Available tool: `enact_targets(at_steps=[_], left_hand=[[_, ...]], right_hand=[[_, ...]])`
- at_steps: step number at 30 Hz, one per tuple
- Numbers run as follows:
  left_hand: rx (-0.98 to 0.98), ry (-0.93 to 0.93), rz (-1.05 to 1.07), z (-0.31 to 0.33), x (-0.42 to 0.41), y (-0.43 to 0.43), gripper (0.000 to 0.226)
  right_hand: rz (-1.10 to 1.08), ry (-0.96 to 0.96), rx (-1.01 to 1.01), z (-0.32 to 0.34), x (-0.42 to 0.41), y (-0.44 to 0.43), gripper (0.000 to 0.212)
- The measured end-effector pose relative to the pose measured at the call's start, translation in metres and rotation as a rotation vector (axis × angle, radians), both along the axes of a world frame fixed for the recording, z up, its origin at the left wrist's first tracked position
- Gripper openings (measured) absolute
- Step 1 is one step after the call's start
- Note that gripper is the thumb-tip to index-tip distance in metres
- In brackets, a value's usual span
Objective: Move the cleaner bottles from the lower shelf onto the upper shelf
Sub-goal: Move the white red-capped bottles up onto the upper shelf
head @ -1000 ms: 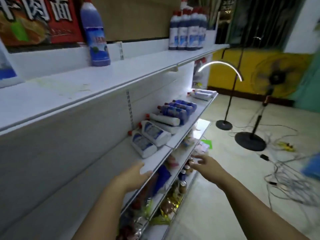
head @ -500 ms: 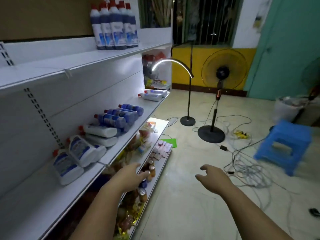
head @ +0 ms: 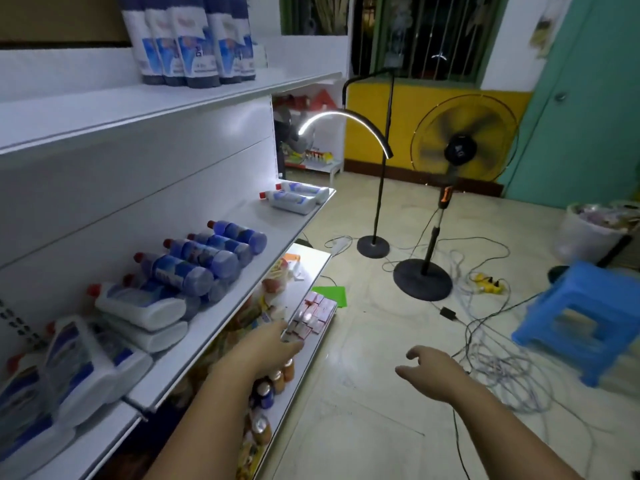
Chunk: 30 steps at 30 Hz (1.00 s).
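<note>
Several cleaner bottles lie on their sides on the lower shelf (head: 242, 306): blue ones with red caps (head: 204, 254), white ones (head: 138, 306) nearer me, and two white ones (head: 294, 199) at the far end. Several bottles (head: 194, 39) stand upright on the upper shelf (head: 173, 98). My left hand (head: 266, 348) hovers in front of the lower shelf's edge, fingers apart, holding nothing. My right hand (head: 429, 372) hangs over the floor to the right, open and empty.
Below the bottle shelf are shelves of snacks and small cans (head: 273, 382). On the floor stand an arc lamp (head: 374, 244), a pedestal fan (head: 460, 150), a blue stool (head: 581, 320) and tangled cables (head: 502, 358). A white bin (head: 595, 230) sits at the right.
My view has swung right along the shelves toward the room. My left hand has come off the lower shelf's edge; both hands have stayed empty.
</note>
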<state>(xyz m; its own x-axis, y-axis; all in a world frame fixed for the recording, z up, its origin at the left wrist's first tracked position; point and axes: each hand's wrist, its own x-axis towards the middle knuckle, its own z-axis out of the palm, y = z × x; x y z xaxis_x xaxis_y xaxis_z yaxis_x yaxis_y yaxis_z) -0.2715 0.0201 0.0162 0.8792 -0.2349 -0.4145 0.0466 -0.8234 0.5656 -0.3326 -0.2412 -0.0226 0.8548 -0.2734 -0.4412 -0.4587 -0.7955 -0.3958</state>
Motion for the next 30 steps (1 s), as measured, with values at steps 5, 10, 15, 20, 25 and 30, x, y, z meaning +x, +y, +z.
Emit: enact_targets(at_steps=[5, 10, 15, 20, 25, 30], left_hand=[[-0.018, -0.066, -0.098, 0.010, 0.092, -0.049, 0.055], [0.085, -0.006, -0.171, -0.015, 0.153, -0.085, 0.061], [0.161, -0.036, -0.172, -0.020, 0.219, -0.127, 0.057], [0.210, -0.044, -0.091, -0.012, 0.289, -0.164, 0.062], [0.204, -0.068, 0.093, -0.016, 0.342, -0.175, 0.059], [0.276, 0.095, 0.111, -0.030, 0.382, -0.175, 0.060]], right_hand=[[-0.124, -0.074, 0.000, 0.013, 0.070, -0.035, 0.051], [-0.114, -0.024, 0.020, 0.006, 0.121, -0.071, 0.052], [-0.078, -0.026, 0.065, -0.010, 0.192, -0.113, 0.052], [0.011, -0.047, 0.087, 0.000, 0.288, -0.160, 0.052], [0.108, -0.107, 0.161, 0.011, 0.378, -0.174, 0.050], [0.226, -0.036, 0.172, 0.005, 0.444, -0.181, 0.048]])
